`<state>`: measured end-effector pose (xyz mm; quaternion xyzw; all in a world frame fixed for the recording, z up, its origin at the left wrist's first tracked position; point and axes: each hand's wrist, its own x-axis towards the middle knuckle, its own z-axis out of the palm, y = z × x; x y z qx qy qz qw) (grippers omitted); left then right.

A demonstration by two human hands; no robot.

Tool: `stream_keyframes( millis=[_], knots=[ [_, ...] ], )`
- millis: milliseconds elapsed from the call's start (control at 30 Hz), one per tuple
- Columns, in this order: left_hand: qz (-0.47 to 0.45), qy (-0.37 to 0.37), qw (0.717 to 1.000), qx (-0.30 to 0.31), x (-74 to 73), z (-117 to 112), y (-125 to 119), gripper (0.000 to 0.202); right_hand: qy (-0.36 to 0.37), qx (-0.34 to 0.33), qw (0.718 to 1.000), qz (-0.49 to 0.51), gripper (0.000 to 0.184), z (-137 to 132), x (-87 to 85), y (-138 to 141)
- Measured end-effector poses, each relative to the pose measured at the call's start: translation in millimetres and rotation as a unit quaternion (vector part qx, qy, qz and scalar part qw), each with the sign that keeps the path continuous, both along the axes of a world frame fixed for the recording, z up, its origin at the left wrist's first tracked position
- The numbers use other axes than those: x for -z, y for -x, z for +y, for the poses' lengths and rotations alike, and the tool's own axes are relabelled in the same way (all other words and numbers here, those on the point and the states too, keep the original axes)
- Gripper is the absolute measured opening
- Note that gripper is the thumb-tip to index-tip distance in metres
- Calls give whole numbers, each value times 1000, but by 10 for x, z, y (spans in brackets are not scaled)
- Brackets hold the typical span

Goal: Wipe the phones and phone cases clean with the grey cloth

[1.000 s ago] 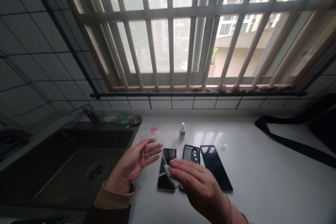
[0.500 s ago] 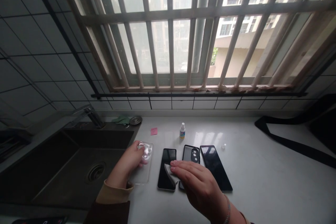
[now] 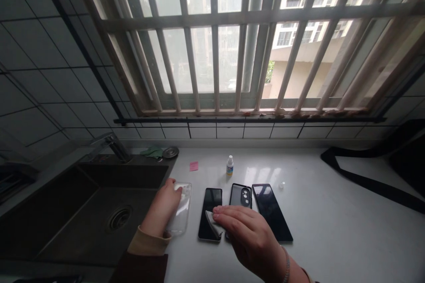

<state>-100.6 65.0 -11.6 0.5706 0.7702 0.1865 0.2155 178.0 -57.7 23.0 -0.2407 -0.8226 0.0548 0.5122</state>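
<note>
L hand (image 3: pixel 161 208) on the clear phone case (image 3: pixel 183 217), right at the counter's edge by the sink (image 3: pixel 99 225): fingers curled over the case's top end, gripping it, case lying near flat on the white countertop (image 3: pixel 318 225). R hand (image 3: pixel 250 236) out over the phones, fingers long and flat, not clenched, pinning a white wipe (image 3: pixel 212 225) to the screen of the black phone (image 3: pixel 209 214). That hand also overlaps the lower end of the cased phone (image 3: pixel 241 195), camera bump up. Just R of that, a dark glossy slab (image 3: pixel 272 212), phone or similar, can't tell w/ the glare. Behind the row: small dropper bottle (image 3: pixel 229 166), upright, w/ a pink sticky note (image 3: pixel 194 166) to its L and a tiny clear cap (image 3: pixel 282 185) off to the R. Back by the faucet (image 3: pixel 111 145), green cloth (image 3: pixel 152 152) and a metal strainer (image 3: pixel 170 152). Black strap (image 3: pixel 365 180) across the far R. Beaded bracelet (image 3: pixel 286 265) on the R wrist.
</note>
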Motion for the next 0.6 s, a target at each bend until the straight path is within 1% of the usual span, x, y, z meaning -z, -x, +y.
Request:
stream_keyframes(
  millis=[133,267,300,333,400,500,600],
  knots=[
    [53,0,998,18,-43,-28,-15,50,12,-3,1000,0,39,-3,-5,-1],
    [94,7,995,41,-78,-108,-83,77,21,1,1000,5,40,-4,-6,3],
    [114,7,992,47,-84,-127,-102,81,23,3,1000,5,40,-5,-4,4],
    [135,6,990,51,-89,-143,-120,80,25,5,1000,5,40,-5,0,5],
    [166,3,985,54,-97,-168,-158,72,27,9,1000,7,39,-6,13,5],
    [180,-7,982,54,-100,-191,-215,60,31,12,999,6,38,-8,34,3],
    [196,-13,979,56,-93,-204,-263,55,35,14,999,3,38,-11,45,4]
  ],
)
